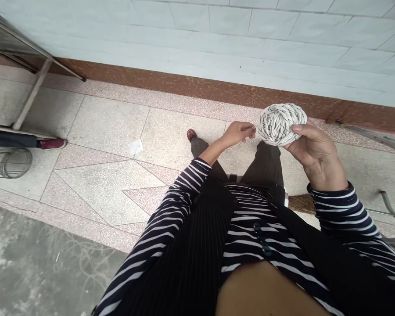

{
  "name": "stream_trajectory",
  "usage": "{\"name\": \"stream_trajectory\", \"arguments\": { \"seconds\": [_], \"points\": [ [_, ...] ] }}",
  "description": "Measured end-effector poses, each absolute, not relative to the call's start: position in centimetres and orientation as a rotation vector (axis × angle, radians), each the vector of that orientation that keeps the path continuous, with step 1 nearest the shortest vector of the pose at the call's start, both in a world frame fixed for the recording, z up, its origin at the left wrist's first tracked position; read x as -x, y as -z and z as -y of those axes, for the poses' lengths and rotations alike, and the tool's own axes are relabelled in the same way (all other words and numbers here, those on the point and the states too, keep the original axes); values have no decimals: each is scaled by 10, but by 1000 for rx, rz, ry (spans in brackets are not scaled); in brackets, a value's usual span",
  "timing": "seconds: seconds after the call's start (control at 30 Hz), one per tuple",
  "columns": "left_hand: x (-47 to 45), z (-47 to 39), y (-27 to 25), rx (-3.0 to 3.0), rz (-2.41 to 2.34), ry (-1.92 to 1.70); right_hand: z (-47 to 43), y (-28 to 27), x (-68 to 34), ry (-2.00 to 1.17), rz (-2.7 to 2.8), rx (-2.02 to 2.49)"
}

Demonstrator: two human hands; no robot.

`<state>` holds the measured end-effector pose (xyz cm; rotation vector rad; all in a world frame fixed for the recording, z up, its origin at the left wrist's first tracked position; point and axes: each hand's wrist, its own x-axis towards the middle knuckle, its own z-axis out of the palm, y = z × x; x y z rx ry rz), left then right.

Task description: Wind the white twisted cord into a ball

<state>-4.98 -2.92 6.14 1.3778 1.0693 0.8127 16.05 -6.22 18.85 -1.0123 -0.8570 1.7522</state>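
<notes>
A small round woven piece (281,124), off-white with thin dark strands around its rim, is held up in front of my body. Its inner side shows thick, braided-looking coils. My right hand (316,147) grips the right edge, thumb on top and fingers beneath. At the left edge, my left hand (240,133) is closed in a pinch, its fingertips on what looks like a thin strand running to the rim. Both striped sleeves are in view, and the fingers under the piece are hidden.
A metal-framed table (33,92) stands at the far left, with another person's red shoe (52,144) and a wire rack (16,162) near it. A white scrap (135,148) lies on the tiled floor. A tiled wall (217,44) runs ahead. Metal tubing (390,204) is at right.
</notes>
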Motion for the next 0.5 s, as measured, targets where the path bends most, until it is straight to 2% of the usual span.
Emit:
{"name": "stream_trajectory", "arguments": {
  "seconds": [0.23, 0.37, 0.5],
  "points": [
    [46, 36, -49, -1471, -1201, -839, 57, -190, -148, -1714, 898, 1011],
    [45, 58, -43, -1387, -1017, -709, 45, -188, -154, -1571, 936, 1003],
    [54, 67, -39, -1377, -1013, -656, 46, -188, -158, -1591, 940, 1033]
  ]
}}
